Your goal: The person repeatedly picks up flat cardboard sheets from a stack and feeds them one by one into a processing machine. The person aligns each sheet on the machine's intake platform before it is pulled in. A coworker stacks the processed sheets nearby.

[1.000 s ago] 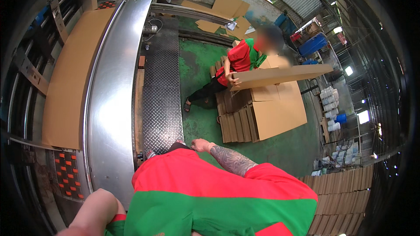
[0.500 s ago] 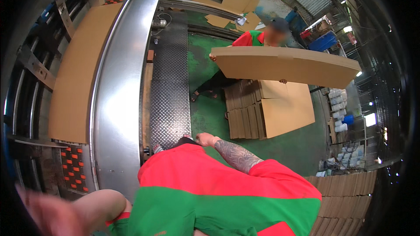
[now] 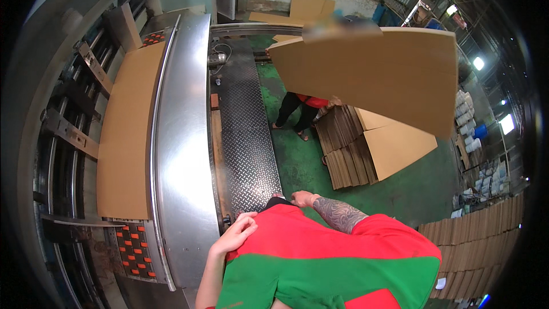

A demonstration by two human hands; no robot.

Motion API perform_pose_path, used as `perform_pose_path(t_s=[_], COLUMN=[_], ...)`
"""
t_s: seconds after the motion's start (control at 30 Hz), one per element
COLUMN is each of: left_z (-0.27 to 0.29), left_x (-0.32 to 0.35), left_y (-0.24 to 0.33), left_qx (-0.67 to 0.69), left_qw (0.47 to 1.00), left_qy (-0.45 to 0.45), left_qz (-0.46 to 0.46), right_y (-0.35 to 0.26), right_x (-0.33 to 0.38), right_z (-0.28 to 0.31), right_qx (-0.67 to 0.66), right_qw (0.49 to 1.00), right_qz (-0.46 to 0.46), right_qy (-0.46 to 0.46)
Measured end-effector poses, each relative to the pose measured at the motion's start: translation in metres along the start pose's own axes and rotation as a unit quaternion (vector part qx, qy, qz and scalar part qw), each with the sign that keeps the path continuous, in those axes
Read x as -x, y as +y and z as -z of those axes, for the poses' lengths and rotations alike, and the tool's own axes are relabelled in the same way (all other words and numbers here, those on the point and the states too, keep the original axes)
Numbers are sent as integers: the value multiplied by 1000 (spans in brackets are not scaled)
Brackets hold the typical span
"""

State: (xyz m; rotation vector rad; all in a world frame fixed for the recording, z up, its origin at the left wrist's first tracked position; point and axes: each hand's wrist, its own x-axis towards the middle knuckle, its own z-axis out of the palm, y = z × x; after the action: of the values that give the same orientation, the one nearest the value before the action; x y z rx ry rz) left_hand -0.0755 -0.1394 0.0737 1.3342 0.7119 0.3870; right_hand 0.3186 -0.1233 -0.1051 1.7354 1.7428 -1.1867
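My left hand [image 3: 239, 234] rests against the front of my red and green shirt [image 3: 343, 257], its fingers loosely apart and holding nothing. To its right, my right hand [image 3: 303, 198] hangs low beside the tread-plate step, fingers curled in, with nothing visible in them. Closest on the left is the smooth metal table [image 3: 186, 137] of a machine. Beyond its rail lies a brown cardboard sheet [image 3: 128, 137]. Across from me a co-worker [image 3: 306, 109], mostly hidden, holds up a thick stack of cardboard sheets [image 3: 372, 74], now tilted.
A diamond-pattern metal step [image 3: 246, 120] runs along the machine. Bundled cardboard [image 3: 346, 154] stands on the green floor [image 3: 297, 166] behind the co-worker's stack, and more piles [image 3: 474, 246] rise at lower right. Orange rollers [image 3: 136, 252] and metal bars [image 3: 71, 134] line the left.
My left hand has come from the far lower left to my shirt front. The co-worker's cardboard has been raised and tilted, hiding the upper body. My view has shifted left.
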Motion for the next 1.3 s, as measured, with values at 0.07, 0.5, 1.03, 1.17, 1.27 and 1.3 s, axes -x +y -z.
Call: perform_pose_path(t_s=[0.07,0.5,1.03,1.17,1.27,1.3], left_z=[4,65,207,217,200,190], left_x=[-2,-4,20,48,65,69], left_y=[9,9,2,-34,-61,-69], left_qx=[-12,51,384,313,304,284], left_qw=[1000,958,565,547,509,489], left_qy=[-18,274,654,681,700,733], left_qz=[0,-70,-326,-373,-398,-377], right_y=[1,4,-56,-127,-195,-218], right_x=[-3,-7,-25,-15,-7,-5], right_z=[1,-4,74,132,226,263], right_qx=[3,-20,36,-116,-167,-144], right_qw=[1000,999,992,920,807,768], right_qz=[-7,-40,62,153,264,303], right_qy=[-5,14,107,342,502,546])
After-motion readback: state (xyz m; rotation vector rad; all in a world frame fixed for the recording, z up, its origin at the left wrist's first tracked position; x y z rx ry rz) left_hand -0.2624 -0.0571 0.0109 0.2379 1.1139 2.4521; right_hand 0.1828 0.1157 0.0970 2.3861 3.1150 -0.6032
